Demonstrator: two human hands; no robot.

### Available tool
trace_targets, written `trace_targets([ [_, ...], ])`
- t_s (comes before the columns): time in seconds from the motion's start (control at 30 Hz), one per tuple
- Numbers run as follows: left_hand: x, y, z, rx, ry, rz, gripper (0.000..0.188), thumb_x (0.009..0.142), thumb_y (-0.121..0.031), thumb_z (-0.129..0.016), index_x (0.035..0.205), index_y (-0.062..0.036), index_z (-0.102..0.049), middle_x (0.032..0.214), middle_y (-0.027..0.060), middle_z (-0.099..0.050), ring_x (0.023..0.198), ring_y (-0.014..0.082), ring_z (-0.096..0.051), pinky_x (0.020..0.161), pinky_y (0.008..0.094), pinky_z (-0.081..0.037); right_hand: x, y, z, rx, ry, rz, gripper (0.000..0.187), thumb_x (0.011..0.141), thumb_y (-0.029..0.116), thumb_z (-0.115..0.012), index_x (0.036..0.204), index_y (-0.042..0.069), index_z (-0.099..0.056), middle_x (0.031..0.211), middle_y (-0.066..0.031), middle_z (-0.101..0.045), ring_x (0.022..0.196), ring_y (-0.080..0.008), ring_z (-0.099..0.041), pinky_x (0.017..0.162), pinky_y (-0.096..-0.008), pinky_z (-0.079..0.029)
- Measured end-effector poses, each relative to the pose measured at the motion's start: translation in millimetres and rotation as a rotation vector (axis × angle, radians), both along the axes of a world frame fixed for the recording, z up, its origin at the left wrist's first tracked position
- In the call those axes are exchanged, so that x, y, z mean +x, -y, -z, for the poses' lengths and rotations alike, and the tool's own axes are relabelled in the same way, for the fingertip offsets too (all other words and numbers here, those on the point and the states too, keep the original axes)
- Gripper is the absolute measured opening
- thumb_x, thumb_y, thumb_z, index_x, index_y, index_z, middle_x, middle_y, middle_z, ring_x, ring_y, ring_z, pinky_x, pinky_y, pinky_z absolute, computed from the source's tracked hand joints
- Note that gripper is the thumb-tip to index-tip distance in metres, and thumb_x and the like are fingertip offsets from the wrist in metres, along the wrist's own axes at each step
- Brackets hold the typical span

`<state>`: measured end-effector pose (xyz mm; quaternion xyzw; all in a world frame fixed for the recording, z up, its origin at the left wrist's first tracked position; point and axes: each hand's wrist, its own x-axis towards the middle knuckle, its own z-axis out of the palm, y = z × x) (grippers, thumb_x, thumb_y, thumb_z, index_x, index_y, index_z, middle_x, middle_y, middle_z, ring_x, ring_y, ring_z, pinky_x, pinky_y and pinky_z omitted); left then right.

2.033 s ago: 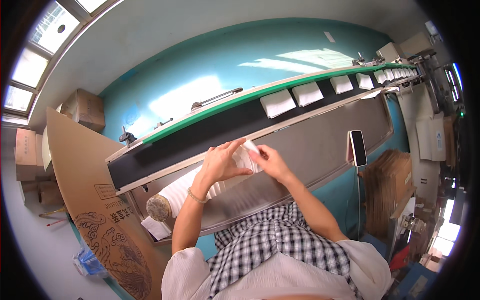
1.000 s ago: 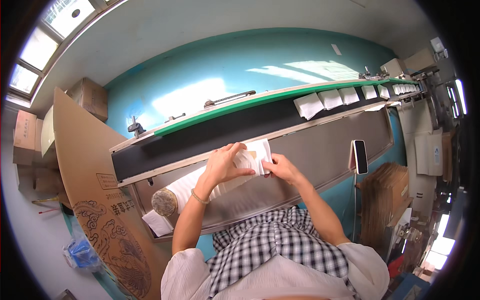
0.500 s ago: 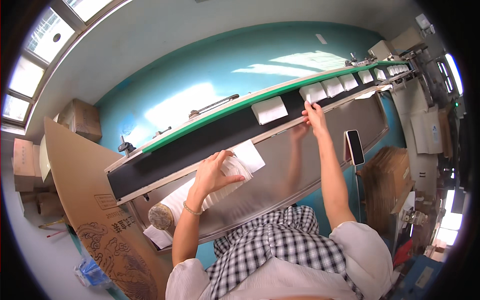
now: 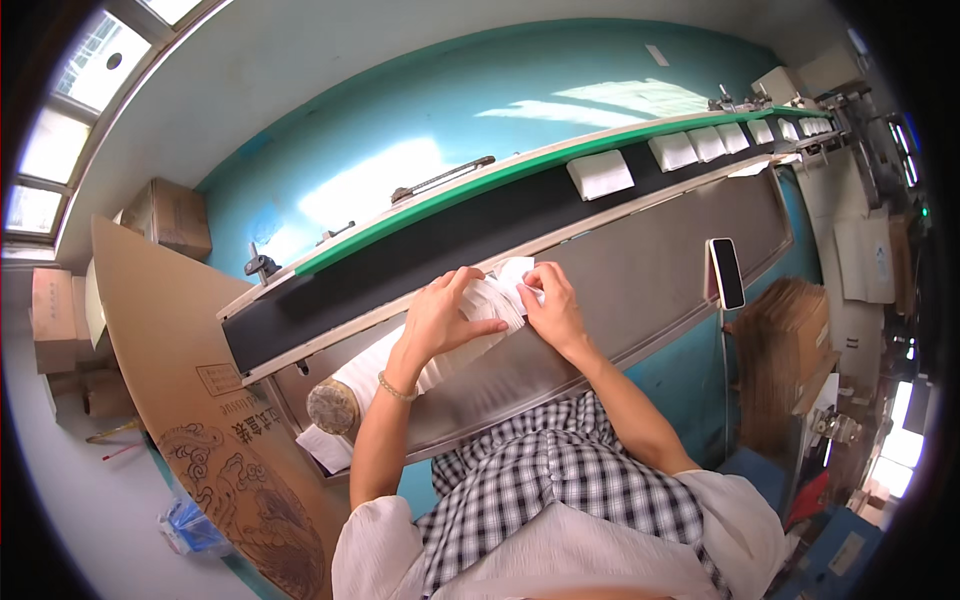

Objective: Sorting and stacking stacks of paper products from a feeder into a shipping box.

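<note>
A long row of folded white tissues (image 4: 455,365) lies slantwise on the metal worktop. My left hand (image 4: 435,318) curls over its upper side, fingers and thumb bent around the stacked sheets. At the row's right end, my right hand (image 4: 552,305) pinches the folded white tissue (image 4: 515,268) standing there. Against the left end of the row rests a round, mottled brown cylinder (image 4: 333,407). Beyond my hands runs a black conveyor belt (image 4: 400,250) carrying a folded white tissue bundle (image 4: 600,175) and several more farther right.
A green rail (image 4: 440,212) edges the belt's far side. The metal worktop (image 4: 640,260) stretches right, with a phone (image 4: 727,273) by its near edge. Stacked cardboard (image 4: 785,340) stands at right. A big cardboard sheet (image 4: 160,340) leans at left, near a small white packet (image 4: 325,448).
My right hand has come back from the belt to the right end of the tissue row and now pinches there. Bundles on the belt appear farther right. The left hand stays on the row.
</note>
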<state>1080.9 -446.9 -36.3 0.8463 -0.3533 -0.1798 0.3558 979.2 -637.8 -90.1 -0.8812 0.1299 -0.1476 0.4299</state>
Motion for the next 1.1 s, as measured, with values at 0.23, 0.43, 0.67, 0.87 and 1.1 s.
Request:
trace_targets([
  [0.23, -1.1, -12.1, 6.5, -0.051, 0.048, -0.011, 0.088, 0.065, -0.058, -0.084, 0.131, -0.0067, -0.053, 0.107, 0.0218, -0.067, 0.094, 0.0399, -0.067, 0.082, 0.0449, -0.054, -6.0, -21.7, -29.9, 0.087, 0.007, -0.165, 0.035, 0.092, 0.006, -0.061, 0.126, 0.004, -0.054, 0.102, -0.0187, -0.067, 0.09, -0.0367, -0.066, 0.078, -0.0427, -0.052],
  [0.43, -0.3, -21.4, 4.5, -0.003, -0.018, 0.029, 0.098, 0.066, -0.058, -0.083, 0.145, -0.0119, -0.046, 0.112, 0.0211, -0.067, 0.094, 0.0383, -0.068, 0.083, 0.0446, -0.054, 4.5, -36.3, -41.3, 0.21, -0.131, -0.093, 0.031, 0.094, 0.024, -0.067, 0.117, 0.003, -0.062, 0.102, -0.0159, -0.068, 0.088, -0.032, -0.067, 0.081, -0.0388, -0.052],
  [0.67, -0.2, -29.0, 5.6, -0.001, 0.002, 0.001, 0.074, 0.068, -0.051, -0.086, 0.125, -0.0126, -0.058, 0.114, 0.0158, -0.067, 0.089, 0.0358, -0.069, 0.078, 0.0419, -0.055, 5.9, -16.0, -19.7, 0.901, -0.386, -0.018, 0.035, 0.093, 0.026, -0.07, 0.111, -0.003, -0.065, 0.094, -0.0065, -0.068, 0.09, -0.0127, -0.062, 0.079, -0.0299, -0.051],
  [0.87, 0.6, -23.0, 1.9, 0.011, -0.042, -0.02, 0.072, 0.068, -0.057, -0.082, 0.12, -0.0127, -0.059, 0.109, 0.0182, -0.068, 0.094, 0.0375, -0.068, 0.082, 0.0442, -0.054, 52.5, 21.6, 10.5, 0.921, -0.213, 0.167, 0.028, 0.096, 0.021, -0.066, 0.112, -0.001, -0.063, 0.096, -0.0084, -0.069, 0.082, -0.0124, -0.064, 0.071, -0.0279, -0.053],
  [1.1, -2.3, -28.5, 5.5, 0.086, 0.093, 0.002, 0.083, 0.069, -0.058, -0.082, 0.132, -0.0129, -0.054, 0.118, 0.0178, -0.067, 0.101, 0.0356, -0.067, 0.087, 0.0467, -0.05, 5.1, -43.3, -7.5, 0.292, -0.102, -0.13, 0.035, 0.1, 0.039, -0.06, 0.1, 0.005, -0.065, 0.087, -0.0026, -0.067, 0.071, -0.01, -0.06, 0.062, -0.0255, -0.049],
])
